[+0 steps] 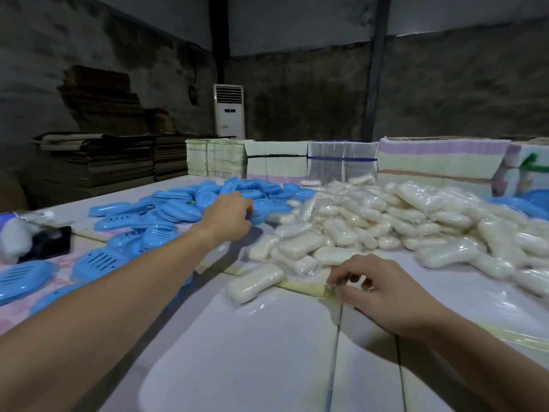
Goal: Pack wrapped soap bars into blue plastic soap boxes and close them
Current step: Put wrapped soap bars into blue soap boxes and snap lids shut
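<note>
Blue soap boxes (166, 209) lie heaped at the surface's left, within reach. The left hand (228, 214) curls onto one at the heap's edge, seemingly fetching it. The right hand (377, 288) hovers loosely curled, empty, beside the wrapped soap bars (371, 227).

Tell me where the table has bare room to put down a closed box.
Bare white tabletop lies nearest the person, between the two forearms. Blue plastic soap boxes crowd the left; wrapped white soap bars crowd the right.
</note>
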A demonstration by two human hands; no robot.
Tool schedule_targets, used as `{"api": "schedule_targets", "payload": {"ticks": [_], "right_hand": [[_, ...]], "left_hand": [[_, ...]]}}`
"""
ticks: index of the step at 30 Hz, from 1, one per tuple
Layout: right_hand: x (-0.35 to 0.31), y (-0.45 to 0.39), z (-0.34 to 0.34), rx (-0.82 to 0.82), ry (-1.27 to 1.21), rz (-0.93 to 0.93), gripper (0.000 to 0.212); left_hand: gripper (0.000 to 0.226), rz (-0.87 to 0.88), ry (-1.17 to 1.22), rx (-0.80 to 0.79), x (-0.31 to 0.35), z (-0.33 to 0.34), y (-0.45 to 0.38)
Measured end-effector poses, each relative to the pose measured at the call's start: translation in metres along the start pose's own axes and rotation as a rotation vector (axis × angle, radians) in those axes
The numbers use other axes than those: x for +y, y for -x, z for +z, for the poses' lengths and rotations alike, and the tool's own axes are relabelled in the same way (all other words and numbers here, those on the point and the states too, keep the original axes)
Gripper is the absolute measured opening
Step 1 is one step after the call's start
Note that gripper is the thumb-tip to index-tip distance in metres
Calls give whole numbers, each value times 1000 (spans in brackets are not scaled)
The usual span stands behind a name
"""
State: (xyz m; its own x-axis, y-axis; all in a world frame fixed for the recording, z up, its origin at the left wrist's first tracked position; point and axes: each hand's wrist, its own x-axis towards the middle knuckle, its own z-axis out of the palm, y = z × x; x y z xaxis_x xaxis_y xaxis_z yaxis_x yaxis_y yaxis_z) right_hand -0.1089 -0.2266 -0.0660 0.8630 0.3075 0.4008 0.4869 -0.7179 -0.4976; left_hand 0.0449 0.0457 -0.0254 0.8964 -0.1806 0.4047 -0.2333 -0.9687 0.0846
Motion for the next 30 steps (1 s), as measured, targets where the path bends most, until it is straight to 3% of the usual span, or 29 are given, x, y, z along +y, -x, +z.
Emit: {"api": "schedule_targets", "payload": {"ticks": [4, 7, 11, 16, 18, 21, 24, 28, 30], "right_hand": [[2, 0, -2, 25, -23, 24, 18], [2, 1, -4, 83, -69, 42, 19], [5, -2, -12, 331, -119, 61, 31], [13, 0, -37, 650, -59, 106, 33], [21, 2, -44, 628, -56, 190, 28], [31, 5, -41, 395, -50, 360, 19], [35, 5, -34, 221, 95, 386, 16], [37, 4, -31, 229, -17, 369, 17], [40, 2, -29, 252, -95, 372, 18]], "left_hand": [[10, 43, 95, -1, 28, -5, 1], [7, 139, 169, 102, 51, -12, 12], [6, 417, 346, 174, 92, -10, 39], [20, 662, 532, 37, 130, 5, 66], [26, 676, 555, -44, 134, 15, 73], [29, 687, 567, -120, 130, 25, 79], [23, 669, 615, -158, 125, 24, 83], [6, 607, 767, -271, 124, 15, 86], [16, 648, 711, -323, 125, 15, 87]]}}
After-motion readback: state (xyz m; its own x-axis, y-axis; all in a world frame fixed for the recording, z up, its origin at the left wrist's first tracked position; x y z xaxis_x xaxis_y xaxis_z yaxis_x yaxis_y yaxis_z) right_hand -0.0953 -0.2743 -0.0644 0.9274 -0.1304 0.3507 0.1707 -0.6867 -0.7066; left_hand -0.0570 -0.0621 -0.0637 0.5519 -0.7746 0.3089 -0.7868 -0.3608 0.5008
